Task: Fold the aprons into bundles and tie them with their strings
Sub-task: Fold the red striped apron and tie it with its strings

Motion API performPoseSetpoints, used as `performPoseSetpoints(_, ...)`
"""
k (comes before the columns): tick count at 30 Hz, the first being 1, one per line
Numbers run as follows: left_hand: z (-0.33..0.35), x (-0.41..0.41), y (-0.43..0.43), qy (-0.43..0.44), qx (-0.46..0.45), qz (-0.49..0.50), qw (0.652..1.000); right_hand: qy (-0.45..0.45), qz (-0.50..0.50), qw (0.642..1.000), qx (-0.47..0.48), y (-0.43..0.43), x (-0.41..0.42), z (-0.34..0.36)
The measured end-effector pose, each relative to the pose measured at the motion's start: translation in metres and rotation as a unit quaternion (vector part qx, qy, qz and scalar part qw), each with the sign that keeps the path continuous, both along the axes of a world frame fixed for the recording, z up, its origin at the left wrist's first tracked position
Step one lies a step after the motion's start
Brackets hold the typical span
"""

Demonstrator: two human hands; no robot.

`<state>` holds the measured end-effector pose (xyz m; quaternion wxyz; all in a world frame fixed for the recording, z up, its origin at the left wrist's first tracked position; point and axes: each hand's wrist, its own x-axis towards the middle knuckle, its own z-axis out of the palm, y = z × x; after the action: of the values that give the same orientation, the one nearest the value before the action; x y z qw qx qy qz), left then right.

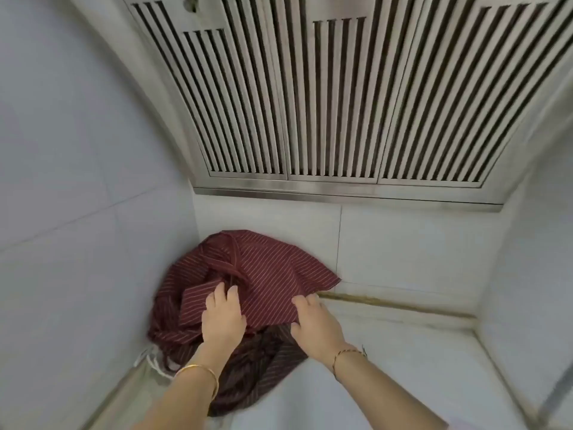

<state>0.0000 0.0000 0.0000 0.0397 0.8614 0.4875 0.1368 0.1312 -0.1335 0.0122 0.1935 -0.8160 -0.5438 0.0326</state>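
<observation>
Where the white counter (403,383) met the tiled corner, we saw the aprons (273,274) lying in a loose maroon heap with thin pale stripes, pushed up against both walls. One strap (234,259) ran across the top of the heap, and a darker striped apron (263,367) spread out beneath it toward the near edge of the counter. Our left hand (223,318) rested on the heap, its fingers stretched out flat over a folded panel of cloth and gripping nothing. Our right hand (313,324) lay on the right edge of the top apron, fingers straight and spread, thumb out to the side (we saw no cloth pinched in it). A gold bangle (198,372) circled the left wrist and a thin bracelet (347,355) the right. Above, a slatted steel hood (341,103) filled the upper view.
</observation>
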Motion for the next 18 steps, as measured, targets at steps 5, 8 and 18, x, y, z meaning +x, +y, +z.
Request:
performPoseSetpoints(5,-0.021,0.018,0.057,0.088,-0.012,-0.016,0.996,0.038,-0.009,0.998,-0.050,0.067,0.014,-0.022)
performPoseSetpoints(8,-0.031,0.027,0.077,0.099,0.062,-0.003,0.993,0.051,-0.013,0.996,-0.068,0.083,0.020,-0.031)
performPoseSetpoints(18,-0.017,0.039,0.118,-0.162,-0.003,-0.069,0.984,0.113,0.005,0.993,-0.024,0.111,0.030,-0.038)
